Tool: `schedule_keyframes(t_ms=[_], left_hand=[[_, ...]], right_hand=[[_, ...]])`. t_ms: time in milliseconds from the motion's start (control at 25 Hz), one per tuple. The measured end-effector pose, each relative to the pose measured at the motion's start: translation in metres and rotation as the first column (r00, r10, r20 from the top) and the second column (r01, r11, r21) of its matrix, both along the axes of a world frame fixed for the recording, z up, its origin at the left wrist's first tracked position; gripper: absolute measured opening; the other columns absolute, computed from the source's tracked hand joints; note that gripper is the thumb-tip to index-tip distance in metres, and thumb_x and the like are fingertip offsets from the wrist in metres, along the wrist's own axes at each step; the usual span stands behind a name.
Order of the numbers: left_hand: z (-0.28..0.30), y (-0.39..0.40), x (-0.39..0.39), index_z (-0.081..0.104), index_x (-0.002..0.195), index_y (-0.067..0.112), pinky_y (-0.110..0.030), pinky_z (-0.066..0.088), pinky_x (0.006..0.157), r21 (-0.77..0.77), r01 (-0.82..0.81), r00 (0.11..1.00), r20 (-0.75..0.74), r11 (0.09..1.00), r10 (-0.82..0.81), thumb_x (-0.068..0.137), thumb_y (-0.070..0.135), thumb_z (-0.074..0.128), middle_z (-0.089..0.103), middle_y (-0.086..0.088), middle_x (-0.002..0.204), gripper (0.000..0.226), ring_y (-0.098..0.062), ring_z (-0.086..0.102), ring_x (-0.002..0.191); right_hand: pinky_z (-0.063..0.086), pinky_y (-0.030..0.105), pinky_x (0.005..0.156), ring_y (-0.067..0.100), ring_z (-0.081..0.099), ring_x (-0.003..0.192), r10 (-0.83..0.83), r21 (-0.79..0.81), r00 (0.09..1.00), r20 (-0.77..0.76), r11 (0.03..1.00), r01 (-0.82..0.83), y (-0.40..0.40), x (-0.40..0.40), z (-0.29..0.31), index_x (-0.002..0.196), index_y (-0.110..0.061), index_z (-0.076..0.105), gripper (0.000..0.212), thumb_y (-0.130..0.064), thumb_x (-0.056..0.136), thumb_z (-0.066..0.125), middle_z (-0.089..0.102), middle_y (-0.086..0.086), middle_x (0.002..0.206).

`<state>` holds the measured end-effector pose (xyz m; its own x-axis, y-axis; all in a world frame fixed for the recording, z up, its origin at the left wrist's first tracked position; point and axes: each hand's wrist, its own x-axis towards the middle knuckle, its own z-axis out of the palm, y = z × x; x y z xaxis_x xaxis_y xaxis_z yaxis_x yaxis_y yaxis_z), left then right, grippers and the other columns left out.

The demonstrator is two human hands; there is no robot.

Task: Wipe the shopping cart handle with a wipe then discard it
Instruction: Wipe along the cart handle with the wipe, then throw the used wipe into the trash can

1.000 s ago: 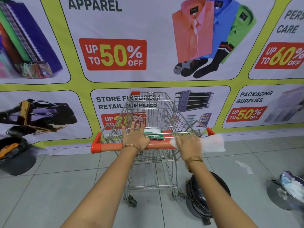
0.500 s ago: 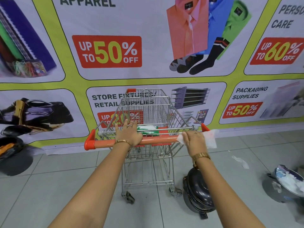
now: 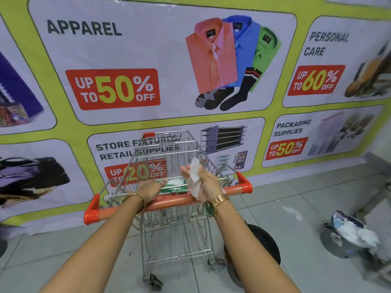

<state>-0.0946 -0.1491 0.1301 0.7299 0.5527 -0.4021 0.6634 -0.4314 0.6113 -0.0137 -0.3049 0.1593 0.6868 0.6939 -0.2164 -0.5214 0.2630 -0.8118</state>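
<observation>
**Entry: wipe in hand, discard pending**

Item 1, wipe (image 3: 194,180): white, crumpled, gripped in my right hand (image 3: 204,183), whose fingers are curled around it. It hangs just above the cart handle and does not appear to touch it.

Item 2, cart handle (image 3: 169,203): orange bar, long axis running left to right, tilted up toward the right, red caps at both ends.

Item 3, left hand (image 3: 151,190): resting over the handle's middle, fingers loose and extended forward toward a green wipe packet (image 3: 174,186) in the cart's seat; grasping nothing that I can see.

Item 4, bin (image 3: 347,235): metal, on the floor, well apart to the right and lower down, already holding white scraps.

Relation of note: the bin lies on the right-hand side, the same side as the hand carrying the wipe, so I judge the discard is a rightward, downward reach for that hand alone. A stray scrap (image 3: 293,212) lies on the tiles between cart and bin.
</observation>
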Motion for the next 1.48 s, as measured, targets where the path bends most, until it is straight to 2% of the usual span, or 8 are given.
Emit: schedule_keyframes(t_ms=[120, 320, 520, 760, 960, 1120, 1360, 1480], left_hand=[[0.029, -0.01, 0.025, 0.036, 0.141, 0.005, -0.041, 0.023, 0.114, -0.463, 0.115, 0.93, 0.361, 0.879, 0.068, 0.096, 0.044, 0.029, 0.037, -0.014, 0.149, 0.06, -0.025, 0.037, 0.134], [0.072, -0.036, 0.066, 0.074, 0.086, 0.007, -0.028, 0.06, 0.066, -0.78, 0.408, 0.895, 0.444, 0.474, -0.039, 0.042, 0.049, 0.087, 0.075, -0.008, 0.083, 0.062, -0.019, 0.071, 0.075], [0.095, -0.066, 0.107, 0.061, 0.09, 0.002, -0.019, 0.057, 0.047, -0.596, 0.499, 0.838, 0.516, 0.629, -0.176, 0.086, 0.007, 0.059, 0.075, -0.004, 0.064, 0.007, -0.013, 0.071, 0.055], [0.111, -0.129, 0.131, 0.06, 0.102, -0.005, -0.02, 0.053, 0.039, -0.528, 0.482, 0.827, 0.539, 0.699, -0.162, 0.088, 0.006, 0.058, 0.071, -0.016, 0.063, 0.018, -0.016, 0.067, 0.044], [0.099, -0.203, 0.143, 0.055, 0.091, -0.009, -0.024, 0.053, 0.035, -0.505, 0.383, 0.862, 0.497, 0.773, -0.102, 0.085, -0.004, 0.059, 0.056, -0.026, 0.094, 0.008, -0.023, 0.067, 0.044], [0.075, -0.255, 0.148, 0.051, 0.068, -0.001, -0.028, 0.053, 0.032, -0.543, 0.306, 0.903, 0.426, 0.782, -0.057, 0.084, -0.013, 0.048, 0.055, -0.023, 0.094, 0.02, -0.04, 0.062, 0.063], [0.041, -0.293, 0.172, 0.054, 0.065, 0.001, -0.044, 0.061, 0.057, -0.608, 0.277, 0.927, 0.372, 0.744, -0.042, 0.082, -0.014, 0.049, 0.057, -0.02, 0.107, 0.023, -0.045, 0.062, 0.1], [0.022, -0.295, 0.191, 0.056, 0.071, 0.0, -0.045, 0.061, 0.065, -0.59, 0.257, 0.939, 0.339, 0.765, -0.055, 0.082, -0.013, 0.049, 0.055, -0.019, 0.112, 0.019, -0.045, 0.058, 0.109]], right_hand=[[0.055, 0.03, 0.08, 0.022, 0.065, 0.093, 0.01, 0.329, 0.976, -0.218, 0.942, 0.064, -0.008, 0.025, 0.038, 0.096, -0.008, 0.056, 0.035, -0.026, 0.099, 0.026, 0.069, 0.004, 0.102], [0.059, 0.028, 0.06, 0.014, 0.073, 0.068, -0.081, 0.451, 0.984, -0.161, 0.88, 0.146, -0.023, 0.053, 0.089, 0.096, -0.009, 0.055, 0.03, -0.027, 0.094, 0.03, 0.076, 0.002, 0.074], [0.051, 0.033, 0.085, 0.018, 0.057, 0.106, -0.3, 0.445, 0.942, -0.15, 0.83, 0.335, -0.079, 0.09, 0.106, 0.109, -0.007, 0.053, 0.031, -0.019, 0.096, 0.027, 0.069, 0.005, 0.091], [0.05, 0.042, 0.075, 0.026, 0.058, 0.093, -0.587, 0.234, 0.788, -0.187, 0.752, 0.616, -0.18, 0.102, 0.088, 0.098, -0.006, 0.06, 0.026, -0.023, 0.097, 0.041, 0.072, 0.007, 0.077], [0.055, 0.039, 0.068, 0.026, 0.058, 0.104, -0.663, 0.08, 0.719, -0.209, 0.721, 0.688, -0.26, 0.088, 0.059, 0.088, -0.006, 0.057, 0.022, -0.022, 0.096, 0.043, 0.058, 0.007, 0.11], [0.057, 0.029, 0.044, 0.022, 0.06, 0.08, -0.702, -0.005, 0.681, -0.207, 0.697, 0.717, -0.31, 0.079, 0.035, 0.102, -0.006, 0.055, 0.019, -0.021, 0.095, 0.047, 0.061, 0.008, 0.092], [0.055, 0.04, 0.07, 0.028, 0.055, 0.104, -0.737, -0.038, 0.64, -0.217, 0.661, 0.749, -0.342, 0.087, 0.0, 0.135, -0.008, 0.04, 0.039, -0.014, 0.097, 0.041, 0.062, 0.009, 0.093], [0.048, 0.041, 0.083, 0.031, 0.055, 0.11, -0.752, -0.089, 0.625, -0.209, 0.651, 0.754, -0.347, 0.103, -0.01, 0.136, -0.007, 0.039, 0.04, -0.015, 0.097, 0.041, 0.061, 0.015, 0.12]])
